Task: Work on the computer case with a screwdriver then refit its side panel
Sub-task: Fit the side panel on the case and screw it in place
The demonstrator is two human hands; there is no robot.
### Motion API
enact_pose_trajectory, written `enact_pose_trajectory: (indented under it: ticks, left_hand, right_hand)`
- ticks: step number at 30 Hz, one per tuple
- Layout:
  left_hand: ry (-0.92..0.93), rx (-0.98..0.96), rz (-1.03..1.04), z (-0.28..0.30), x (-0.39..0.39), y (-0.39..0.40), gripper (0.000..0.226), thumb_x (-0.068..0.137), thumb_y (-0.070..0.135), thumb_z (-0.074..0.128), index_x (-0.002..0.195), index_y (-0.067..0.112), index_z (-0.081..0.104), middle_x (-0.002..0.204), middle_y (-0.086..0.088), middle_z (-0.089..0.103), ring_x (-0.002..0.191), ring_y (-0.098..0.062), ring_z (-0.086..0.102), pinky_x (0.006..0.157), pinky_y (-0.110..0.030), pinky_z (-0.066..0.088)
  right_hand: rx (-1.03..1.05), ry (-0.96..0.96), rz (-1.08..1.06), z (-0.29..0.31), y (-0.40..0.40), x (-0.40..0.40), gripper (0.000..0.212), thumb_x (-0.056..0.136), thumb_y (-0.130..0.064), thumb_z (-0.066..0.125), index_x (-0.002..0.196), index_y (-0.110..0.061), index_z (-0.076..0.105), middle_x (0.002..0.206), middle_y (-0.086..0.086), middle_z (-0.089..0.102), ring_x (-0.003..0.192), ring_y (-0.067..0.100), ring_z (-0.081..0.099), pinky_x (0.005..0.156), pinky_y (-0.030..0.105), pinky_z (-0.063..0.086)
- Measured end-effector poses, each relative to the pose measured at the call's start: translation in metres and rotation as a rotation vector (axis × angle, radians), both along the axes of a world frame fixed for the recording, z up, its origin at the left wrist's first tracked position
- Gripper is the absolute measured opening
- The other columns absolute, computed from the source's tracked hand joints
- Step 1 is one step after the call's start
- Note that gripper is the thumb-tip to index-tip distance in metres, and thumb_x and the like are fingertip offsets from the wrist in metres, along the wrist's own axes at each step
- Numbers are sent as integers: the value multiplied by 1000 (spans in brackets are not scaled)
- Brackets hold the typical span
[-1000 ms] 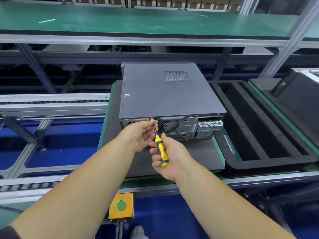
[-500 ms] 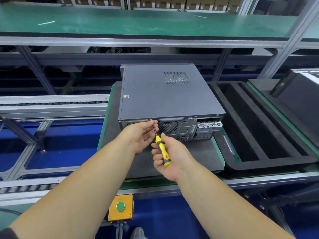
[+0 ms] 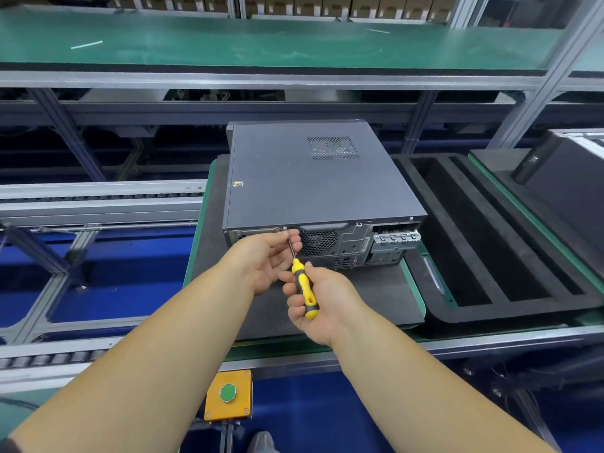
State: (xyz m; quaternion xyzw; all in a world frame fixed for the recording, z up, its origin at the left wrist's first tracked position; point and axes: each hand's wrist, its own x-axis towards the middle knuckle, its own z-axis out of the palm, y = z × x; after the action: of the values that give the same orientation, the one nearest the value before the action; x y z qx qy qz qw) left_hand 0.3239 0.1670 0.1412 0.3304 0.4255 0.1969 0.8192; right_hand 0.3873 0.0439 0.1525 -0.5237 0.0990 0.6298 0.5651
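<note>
A dark grey computer case lies flat on a black mat, its side panel on top and its rear ports facing me. My right hand grips the yellow-and-black handle of a screwdriver. The metal shaft slants up to a screw near the top edge of the case's rear face, left of the fan grille. My left hand pinches the shaft close to its tip, fingers against the rear face.
The case's mat sits on a green-edged pallet on a conveyor. A black foam tray with long slots lies to the right, another dark unit beyond it. A yellow box with a green button hangs below the front rail. A green shelf runs behind.
Both hands stay at the same screw. The right hand has turned slightly around the handle; the view has shifted a little.
</note>
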Motion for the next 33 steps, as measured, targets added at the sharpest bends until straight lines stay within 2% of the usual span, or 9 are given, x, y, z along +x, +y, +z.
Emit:
enact_pose_trajectory:
  ticks: [4,9,11,15,18,25,27,30,33]
  left_hand:
    - [20,12,9,2,1,-1,17,97,11,55,91,9,71,74,1,74,65,-6,71,51,-17,53]
    - [44,17,42,1,2,-2,11,89,14,67,97,8,71,73,1,72,65,-7,67,61,-17,52]
    - [43,28,31,1,1,-1,12,92,16,64,97,8,72,77,-1,72,70,-9,68,64,-20,53]
    - [41,42,-1,3,-1,2,17,97,14,56,96,8,72,82,0,74,72,-8,70,61,-19,54]
    - [61,53,10,2,0,2,15,96,13,57,94,10,72,75,4,74,64,-4,69,53,-15,52]
    - [74,21,82,-2,4,1,12,87,13,71,96,7,71,67,1,71,54,-2,65,53,-13,48]
    - [74,11,93,-2,5,1,12,85,14,72,95,7,71,67,1,71,53,-2,64,53,-13,47]
    - [54,-3,101,-3,5,1,11,85,14,72,95,9,71,69,2,70,58,-4,64,55,-14,48]
    - [24,13,66,-5,2,1,12,88,17,69,96,9,72,77,1,72,69,-7,67,64,-18,51]
  right_hand:
    - [0,-64,2,0,0,-3,27,89,-32,73,98,-8,67,71,8,58,44,11,52,41,19,44]
    - [-29,-97,70,-1,2,-5,43,101,-42,50,94,-6,72,62,5,68,43,11,56,43,20,47]
    - [-22,-61,62,0,3,-5,47,102,-42,46,96,-4,73,61,5,66,43,11,54,42,20,46]
    - [17,6,28,2,4,-7,42,97,-45,57,94,-4,68,63,8,59,43,11,50,39,20,43]
    - [26,-52,19,1,3,-11,30,90,-35,70,93,-7,65,64,6,57,44,11,51,39,21,44]
    - [-36,-64,51,4,5,-7,51,103,-45,44,88,-4,70,55,3,61,40,10,51,39,17,43]
    - [-15,-37,36,5,5,-9,51,101,-48,47,90,-4,70,57,4,59,41,9,49,39,18,41]
    - [13,-30,-13,4,4,-12,38,91,-45,67,93,-6,69,60,6,56,44,11,50,39,19,43]
    - [11,-69,-17,3,4,-10,36,95,-41,62,90,-5,68,57,5,61,43,11,54,41,20,46]
